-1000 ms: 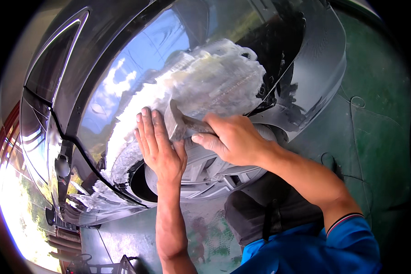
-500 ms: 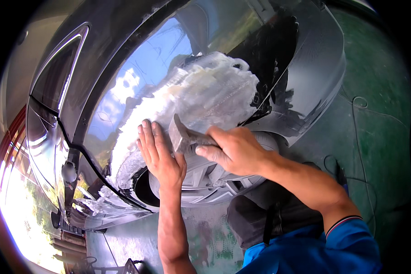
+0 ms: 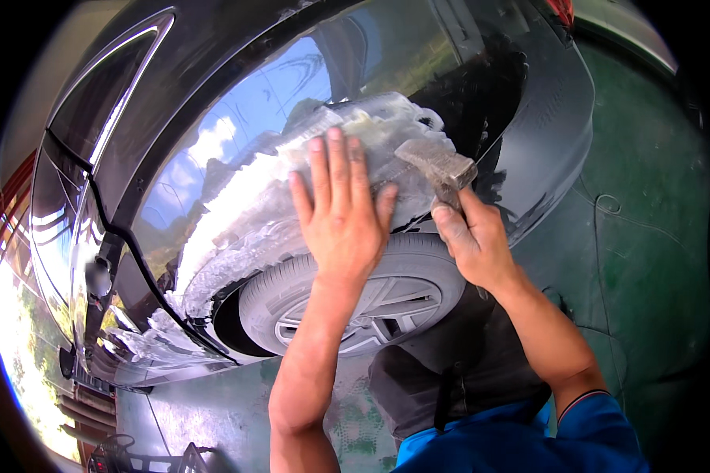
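My left hand (image 3: 343, 225) lies flat with fingers spread on a pale, whitish filler patch (image 3: 248, 201) on the dark car's rear side panel, above the wheel arch. In my right hand (image 3: 479, 240) is a hammer (image 3: 436, 162), its handle wrapped by my fingers. The grey, dusty hammer head stands near the patch's right edge; I cannot tell whether it touches the panel. Below both hands is a dusty wheel (image 3: 430, 268) with a grey spoked rim, partly hidden by my left forearm.
The grey bumper (image 3: 552, 134) curves away on the right, scuffed near its seam. A thin cable (image 3: 599, 276) trails over the green floor (image 3: 646, 197). At lower left is a dark object with a frame (image 3: 146, 457). The door handle (image 3: 98, 276) is at left.
My left hand has slid up and right across the filler patch, fingers now more spread. My right hand has carried the hammer right and up, turning its head. The view has shifted slightly.
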Available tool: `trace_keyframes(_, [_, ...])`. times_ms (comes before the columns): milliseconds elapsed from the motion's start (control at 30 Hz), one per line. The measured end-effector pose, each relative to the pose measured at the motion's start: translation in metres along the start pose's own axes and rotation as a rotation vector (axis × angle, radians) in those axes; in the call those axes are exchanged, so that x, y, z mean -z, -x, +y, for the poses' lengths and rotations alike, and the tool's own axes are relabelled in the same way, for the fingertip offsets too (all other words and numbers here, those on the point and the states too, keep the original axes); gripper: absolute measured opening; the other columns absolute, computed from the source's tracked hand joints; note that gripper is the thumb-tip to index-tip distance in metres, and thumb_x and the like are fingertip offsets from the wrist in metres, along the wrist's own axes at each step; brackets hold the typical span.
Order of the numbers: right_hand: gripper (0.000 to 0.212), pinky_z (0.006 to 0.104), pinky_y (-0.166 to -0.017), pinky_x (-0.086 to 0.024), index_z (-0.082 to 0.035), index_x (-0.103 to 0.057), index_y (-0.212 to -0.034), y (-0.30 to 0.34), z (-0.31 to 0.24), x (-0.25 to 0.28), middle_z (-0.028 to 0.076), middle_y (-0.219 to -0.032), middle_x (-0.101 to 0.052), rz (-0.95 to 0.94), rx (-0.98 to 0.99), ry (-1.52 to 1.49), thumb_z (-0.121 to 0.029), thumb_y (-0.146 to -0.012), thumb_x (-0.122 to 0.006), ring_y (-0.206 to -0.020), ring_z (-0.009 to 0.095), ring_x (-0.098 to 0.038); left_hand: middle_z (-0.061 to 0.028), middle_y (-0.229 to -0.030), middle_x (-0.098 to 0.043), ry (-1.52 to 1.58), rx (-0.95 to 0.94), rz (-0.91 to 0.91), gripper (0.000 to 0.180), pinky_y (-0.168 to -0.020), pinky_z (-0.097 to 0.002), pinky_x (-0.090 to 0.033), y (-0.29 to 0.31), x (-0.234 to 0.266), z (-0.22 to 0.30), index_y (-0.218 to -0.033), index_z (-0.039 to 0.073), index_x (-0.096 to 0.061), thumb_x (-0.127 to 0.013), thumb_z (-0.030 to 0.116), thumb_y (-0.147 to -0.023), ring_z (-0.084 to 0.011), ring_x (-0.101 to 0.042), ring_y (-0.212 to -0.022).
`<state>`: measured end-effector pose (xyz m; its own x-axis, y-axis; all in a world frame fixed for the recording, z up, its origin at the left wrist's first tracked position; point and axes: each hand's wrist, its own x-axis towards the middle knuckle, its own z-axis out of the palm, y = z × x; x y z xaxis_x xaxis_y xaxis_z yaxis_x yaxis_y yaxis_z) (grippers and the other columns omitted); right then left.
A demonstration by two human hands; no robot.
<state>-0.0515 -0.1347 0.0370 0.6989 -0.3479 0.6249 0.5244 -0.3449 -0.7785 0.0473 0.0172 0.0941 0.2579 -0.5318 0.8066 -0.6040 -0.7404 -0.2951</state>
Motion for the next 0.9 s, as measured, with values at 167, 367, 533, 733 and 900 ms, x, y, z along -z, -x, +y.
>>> trace_keyframes(167, [0.027, 0.0384, -0.056, -0.049, 0.000, -0.059, -0.097, -0.023, -0.014, -0.010, 0.016, -0.071, -0.064, 0.061, 0.285, 0.174, -0.027, -0.100, -0.060, -0.063, 0.034, -0.067, -0.0103, -0.158, -0.038, 0.052, -0.077, -0.070, 0.066, -0.119, -0.0538, -0.018, 0.031, -0.008, 0.008, -0.147, 0.007, -0.048, -0.060, 0.043, -0.092, -0.0273, -0.030, -0.149])
trace_keyframes(367, [0.033, 0.0424, -0.056, -0.051, -0.001, -0.059, -0.096, -0.043, -0.018, -0.022, 0.017, -0.069, -0.066, -0.003, 0.333, 0.430, -0.034, -0.097, -0.060, -0.065, 0.039, -0.067, -0.0072, -0.158, -0.039, 0.070, -0.078, -0.115, 0.061, -0.119, -0.0530, -0.019, 0.048, -0.012, 0.011, -0.143, 0.009, -0.053, -0.058, 0.044, -0.093, -0.0238, -0.030, -0.149])
trace_keyframes(533, [0.034, 0.0439, -0.056, -0.051, -0.002, -0.059, -0.095, -0.046, -0.021, -0.023, 0.018, -0.069, -0.065, -0.027, 0.368, 0.422, -0.036, -0.098, -0.059, -0.064, 0.040, -0.066, -0.0075, -0.158, -0.039, 0.111, -0.087, -0.082, 0.057, -0.118, -0.0527, -0.021, 0.050, -0.014, 0.010, -0.138, 0.008, -0.057, -0.060, 0.041, -0.093, -0.0231, -0.030, -0.149])
trace_keyframes(733, [0.033, 0.0445, -0.058, -0.051, -0.003, -0.061, -0.094, -0.042, -0.027, -0.024, 0.019, -0.072, -0.066, 0.020, 0.394, 0.324, -0.035, -0.097, -0.060, -0.067, 0.040, -0.066, -0.0064, -0.158, -0.037, 0.110, -0.083, -0.099, 0.063, -0.118, -0.0516, -0.022, 0.049, -0.014, 0.007, -0.144, 0.009, -0.050, -0.060, 0.041, -0.092, -0.0225, -0.029, -0.149])
trace_keyframes(900, [0.030, 0.0428, -0.058, -0.050, -0.001, -0.060, -0.097, -0.049, -0.021, -0.008, 0.018, -0.072, -0.065, -0.098, 0.323, 0.460, -0.031, -0.097, -0.062, -0.065, 0.040, -0.065, -0.0106, -0.148, -0.049, 0.184, -0.078, -0.025, 0.060, -0.116, -0.0564, -0.026, 0.046, -0.011, 0.010, -0.132, 0.003, -0.059, -0.071, 0.037, -0.084, -0.0277, -0.035, -0.146])
